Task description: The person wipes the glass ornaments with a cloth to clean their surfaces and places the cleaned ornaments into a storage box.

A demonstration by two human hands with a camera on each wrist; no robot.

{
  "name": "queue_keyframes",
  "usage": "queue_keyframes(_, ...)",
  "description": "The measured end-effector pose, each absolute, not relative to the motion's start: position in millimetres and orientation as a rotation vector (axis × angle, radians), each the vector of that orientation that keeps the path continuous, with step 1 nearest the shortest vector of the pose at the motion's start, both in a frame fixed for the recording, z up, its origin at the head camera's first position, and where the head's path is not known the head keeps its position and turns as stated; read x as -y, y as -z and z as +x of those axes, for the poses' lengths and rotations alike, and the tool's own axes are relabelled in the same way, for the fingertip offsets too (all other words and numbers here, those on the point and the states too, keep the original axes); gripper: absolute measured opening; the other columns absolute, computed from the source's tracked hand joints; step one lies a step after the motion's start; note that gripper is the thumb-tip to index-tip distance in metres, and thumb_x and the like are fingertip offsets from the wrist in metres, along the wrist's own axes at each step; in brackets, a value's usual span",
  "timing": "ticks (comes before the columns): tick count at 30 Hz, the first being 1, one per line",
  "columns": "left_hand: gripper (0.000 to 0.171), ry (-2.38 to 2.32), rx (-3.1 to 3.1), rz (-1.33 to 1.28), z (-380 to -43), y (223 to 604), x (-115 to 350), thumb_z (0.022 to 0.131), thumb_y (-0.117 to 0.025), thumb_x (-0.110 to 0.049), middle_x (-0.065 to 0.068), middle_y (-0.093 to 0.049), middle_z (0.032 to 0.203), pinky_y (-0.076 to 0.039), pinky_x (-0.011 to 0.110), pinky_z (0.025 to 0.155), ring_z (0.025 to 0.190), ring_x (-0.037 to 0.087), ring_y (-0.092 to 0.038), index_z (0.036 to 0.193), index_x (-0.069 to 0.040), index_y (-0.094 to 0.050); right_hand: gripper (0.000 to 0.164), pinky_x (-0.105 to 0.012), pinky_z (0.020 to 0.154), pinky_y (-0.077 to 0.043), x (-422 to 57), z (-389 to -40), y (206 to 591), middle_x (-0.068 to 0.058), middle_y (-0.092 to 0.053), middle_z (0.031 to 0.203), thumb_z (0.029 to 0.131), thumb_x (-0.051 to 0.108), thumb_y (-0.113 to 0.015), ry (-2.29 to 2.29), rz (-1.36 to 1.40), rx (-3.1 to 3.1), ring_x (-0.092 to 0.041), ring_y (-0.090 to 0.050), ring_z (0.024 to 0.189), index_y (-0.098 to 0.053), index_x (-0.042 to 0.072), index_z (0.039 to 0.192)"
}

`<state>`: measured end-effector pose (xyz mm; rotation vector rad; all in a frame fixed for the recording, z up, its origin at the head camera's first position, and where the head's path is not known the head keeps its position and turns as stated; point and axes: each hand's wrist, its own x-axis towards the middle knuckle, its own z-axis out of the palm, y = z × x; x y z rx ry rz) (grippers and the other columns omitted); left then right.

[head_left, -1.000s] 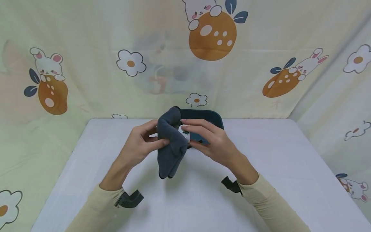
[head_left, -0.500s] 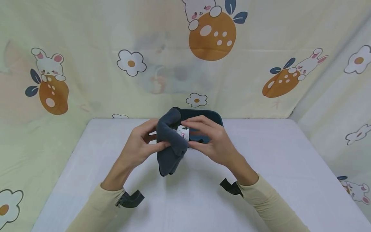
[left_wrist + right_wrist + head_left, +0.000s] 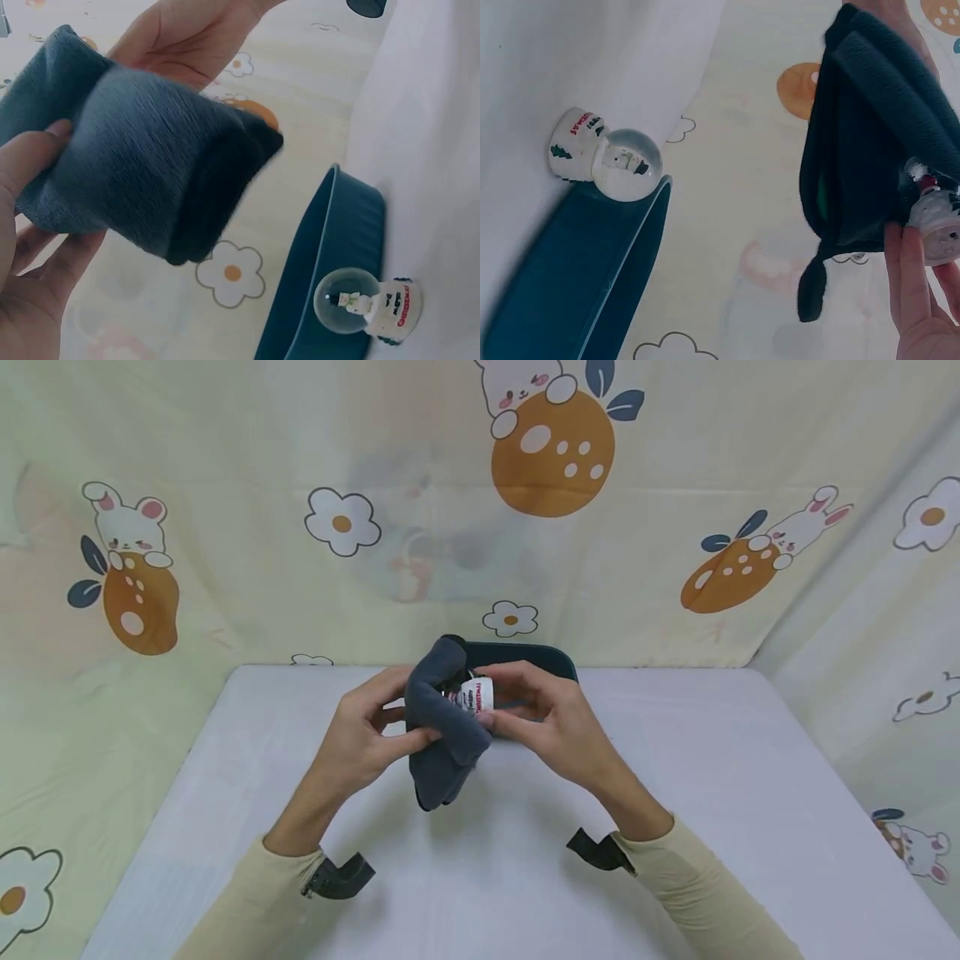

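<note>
A dark blue-grey cloth (image 3: 442, 702) hangs folded in my left hand (image 3: 363, 731), whose thumb lies on its front with the fingers behind. Tucked partly inside the cloth is a snow globe (image 3: 478, 694); its white base with printed lettering sticks out to the right. My right hand (image 3: 543, 714) pinches that base between thumb and fingers. In the right wrist view, a bit of the snow globe's clear dome (image 3: 915, 171) shows at the cloth's edge, and the rest is covered.
Behind the hands, a dark teal basin (image 3: 558, 658) stands at the table's back edge. A second snow globe (image 3: 394, 307), with a snowman inside, is beside the basin; the head view hides it. A patterned curtain (image 3: 420, 460) hangs behind the white table (image 3: 675, 760).
My right fingers have shifted on the snow globe's base, and the base has turned so that its red lettering faces the head camera. The cloth's lower end has risen slightly.
</note>
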<state>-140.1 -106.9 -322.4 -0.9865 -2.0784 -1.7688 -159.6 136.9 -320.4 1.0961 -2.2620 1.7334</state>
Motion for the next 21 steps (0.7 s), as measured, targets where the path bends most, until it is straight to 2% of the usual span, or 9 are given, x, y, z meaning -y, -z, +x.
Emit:
queue_keyframes(6,0.053,1.747,2.101,-0.947,-140,324,109,0.075,-0.074,0.012,0.013,-0.061,0.119,-0.057,0.033,0.087,0.104,0.020,-0.060,0.124,0.003,-0.057,0.051,-0.030,0.087,-0.056,-137,-157,315,-0.004,-0.058,0.128,0.085,0.004,-0.070,-1.724,1.108,2.311,-0.018,-0.065,0.105,-0.055,0.008,0.133)
queue_keyframes(15,0.054,1.775,2.064,-0.968,-152,341,112,0.075,-0.077,0.006,0.007,-0.062,0.118,-0.057,0.035,0.086,0.103,0.021,-0.062,0.125,-0.007,-0.060,0.052,-0.036,0.089,-0.056,-131,-147,302,-0.015,-0.059,0.123,0.079,-0.010,-0.070,-1.665,1.196,2.192,-0.026,-0.063,0.106,-0.055,-0.006,0.128)
queue_keyframes(21,0.052,1.805,2.095,-0.929,-153,342,114,0.077,-0.076,0.003,0.006,-0.064,0.117,-0.057,0.034,0.087,0.102,0.020,-0.063,0.125,-0.008,-0.060,0.049,-0.035,0.091,-0.055,-130,-150,307,-0.016,-0.057,0.126,0.074,-0.013,-0.072,-1.618,1.213,2.128,-0.024,-0.056,0.118,-0.059,-0.004,0.121)
